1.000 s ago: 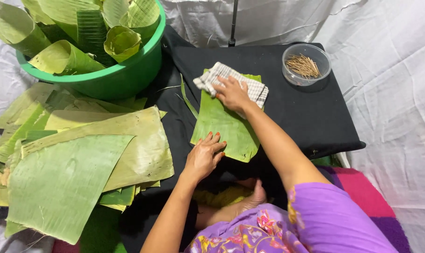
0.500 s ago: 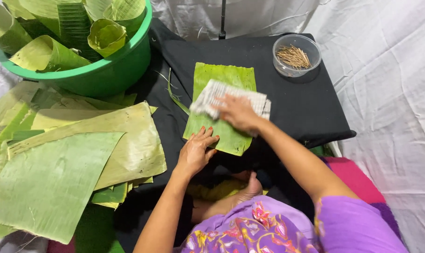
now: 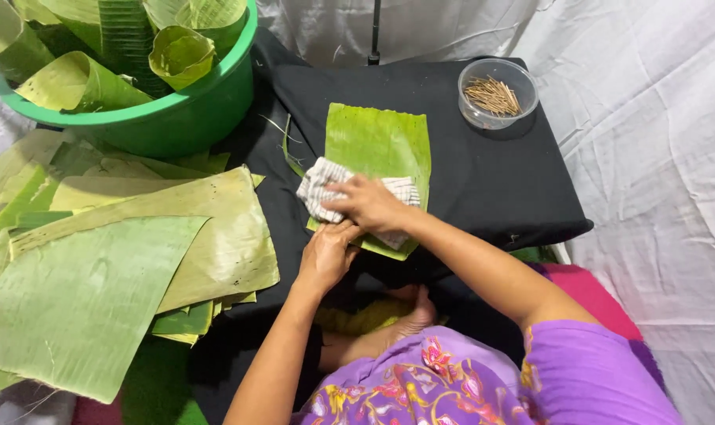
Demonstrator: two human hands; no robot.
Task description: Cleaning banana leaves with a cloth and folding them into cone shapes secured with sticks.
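The black cloth (image 3: pixel 483 173) lies bare to the right of the leaf (image 3: pixel 377 145), as far as the clear bowl of sticks (image 3: pixel 497 93) at the far right; the green tub (image 3: pixel 176 118) and stacked leaves (image 3: pixel 129 260) crowd the left. The right hand (image 3: pixel 369 205) presses a checked rag (image 3: pixel 322 189) onto the leaf, fingers curled over it. The left hand (image 3: pixel 326 253) lies flat, fingers spread, on the leaf's near edge. The leaf's long axis runs near to far.

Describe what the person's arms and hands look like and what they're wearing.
Both arms are bare from the sleeves down. The left hand and right hand wear no gloves, and no rings or bracelets show. The purple sleeve is short, on a top with a multicoloured floral print.
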